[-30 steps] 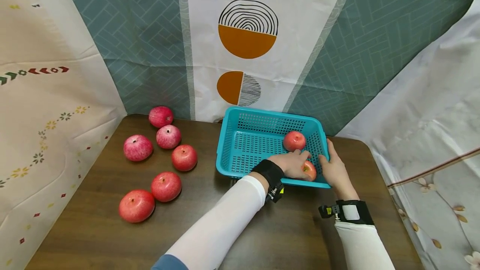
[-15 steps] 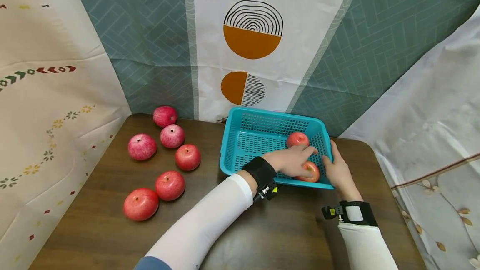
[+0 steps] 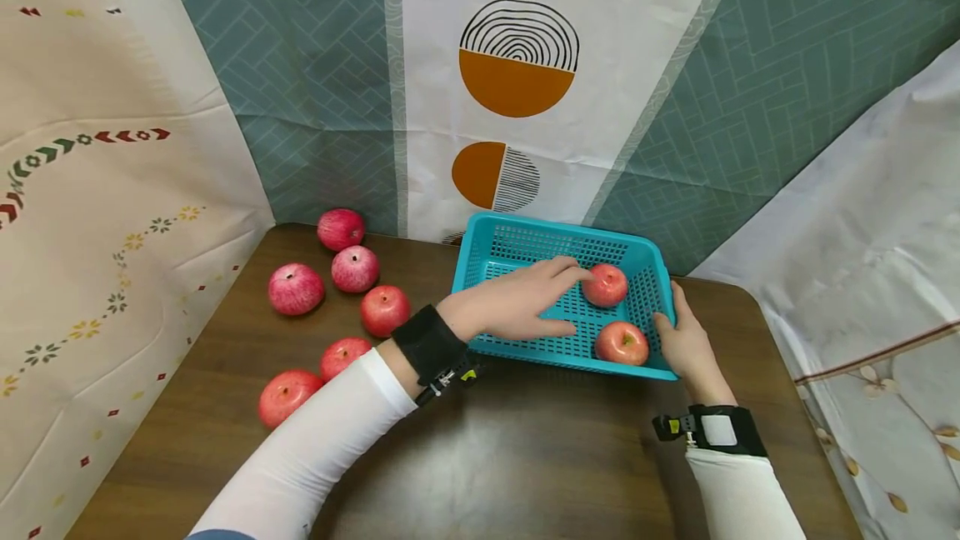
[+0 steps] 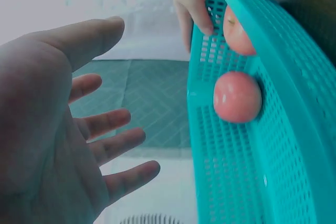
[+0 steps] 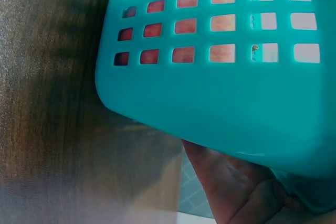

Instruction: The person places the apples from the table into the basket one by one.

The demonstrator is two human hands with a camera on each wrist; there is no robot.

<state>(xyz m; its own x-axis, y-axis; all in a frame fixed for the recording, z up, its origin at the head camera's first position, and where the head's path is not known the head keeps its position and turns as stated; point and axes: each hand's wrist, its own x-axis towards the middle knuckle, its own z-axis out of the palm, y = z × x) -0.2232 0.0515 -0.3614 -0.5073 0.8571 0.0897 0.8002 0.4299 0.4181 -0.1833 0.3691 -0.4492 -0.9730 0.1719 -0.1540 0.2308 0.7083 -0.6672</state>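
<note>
A turquoise plastic basket [image 3: 555, 228] stands on the table with two red apples inside, one apple [image 3: 605, 285] farther back and another apple [image 3: 622, 343] at the front right. Above the basket's left part, my left hand [image 3: 517, 302] holds nothing; the left wrist view shows its palm with fingers and thumb [image 4: 94, 35] spread apart. My right hand [image 3: 686, 348] grips the basket's right end, thumb over the rim and fingers outside. From the right wrist view, apple red shows through the holes of the basket wall [image 5: 210, 98].
On the table's left side lie several more apples: a dark pink apple [image 3: 341, 229] at the back, a speckled apple [image 3: 296, 288], and a red apple [image 3: 288, 397] partly behind my left forearm. A patterned curtain [image 3: 322, 57] hangs behind the table [image 3: 517, 457].
My left hand has let go of the front apple in the basket, lifted, and moved left. The right hand keeps its grip on the basket. The head view has shifted slightly.
</note>
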